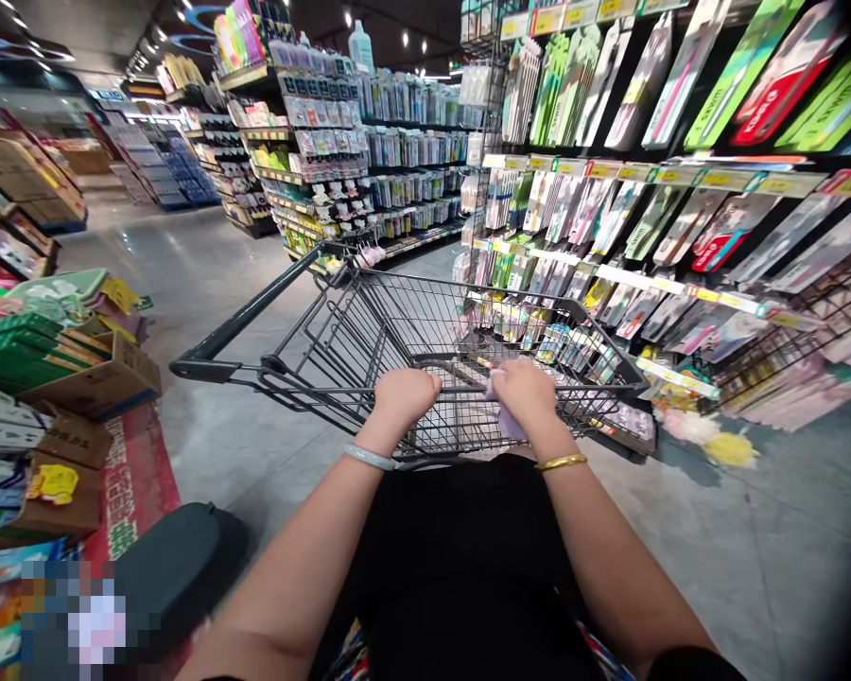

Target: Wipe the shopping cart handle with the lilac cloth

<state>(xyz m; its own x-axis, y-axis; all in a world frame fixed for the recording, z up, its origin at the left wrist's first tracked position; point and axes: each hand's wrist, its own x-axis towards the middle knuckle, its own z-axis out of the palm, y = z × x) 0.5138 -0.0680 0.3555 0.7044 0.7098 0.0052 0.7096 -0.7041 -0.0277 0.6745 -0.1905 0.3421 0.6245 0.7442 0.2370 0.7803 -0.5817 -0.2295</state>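
Observation:
A dark grey wire shopping cart (237, 307) stands sideways in front of me, its push handle off to the left. My left hand (407, 392) is closed over the near top rim of the basket. Further right along that same rim, my right hand (525, 390) is closed too. Something soft and pale purple (511, 421), like a cloth or tissue, hangs from under my right hand on the basket side. Through the wires I see no goods plainly inside the basket. A pale bangle circles my left wrist and a gold one my right.
Racks of packaged toothbrushes (652, 85) rise close on the right, beyond the cart. A tall display shelf (326, 142) stands farther back. Cardboard boxes of goods (124, 374) and a dark grey rounded object (184, 558) lie at left. Grey floor (205, 265) runs between them.

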